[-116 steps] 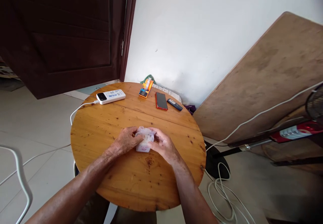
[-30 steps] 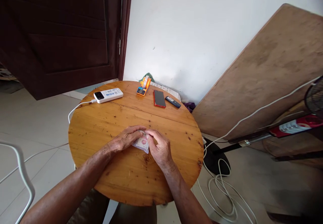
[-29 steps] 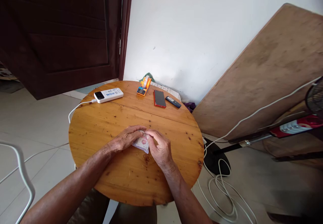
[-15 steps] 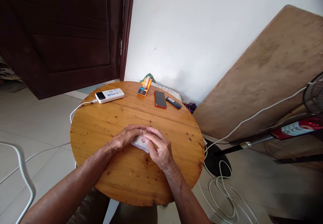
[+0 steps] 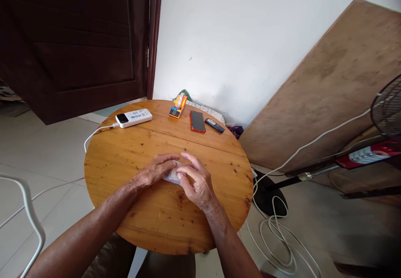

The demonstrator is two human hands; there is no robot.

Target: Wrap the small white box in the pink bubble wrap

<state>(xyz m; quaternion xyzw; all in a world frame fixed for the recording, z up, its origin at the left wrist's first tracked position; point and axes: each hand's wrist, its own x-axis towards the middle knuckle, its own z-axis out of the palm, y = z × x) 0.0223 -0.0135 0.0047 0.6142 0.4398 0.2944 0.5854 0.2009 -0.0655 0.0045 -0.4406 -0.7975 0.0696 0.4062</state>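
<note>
A small whitish packet [image 5: 172, 176] with a pale lilac, filmy-looking edge lies near the middle of the round wooden table [image 5: 131, 223]. My left hand [image 5: 158, 169] curves round its left and far side, the thumb resting over its top. On the right, my right hand [image 5: 196, 182] touches the packet with thumb and fingertip, while its other fingers are raised and apart. Much of the packet is hidden under the fingers, so its exact kind does not show.
Along the table's far side are a white device [image 5: 134, 117] with a plugged-in cable, an orange tape dispenser [image 5: 178, 106], a red-edged phone [image 5: 197, 121] and a dark remote-like object [image 5: 214, 125]. A fan stand [image 5: 269, 196] and coiled white cable [image 5: 277, 232] occupy the floor at right.
The fingers of my right hand have lifted and spread a little over the packet, whose printed reddish mark no longer shows. My left hand keeps its place. The view has shifted slightly.
</note>
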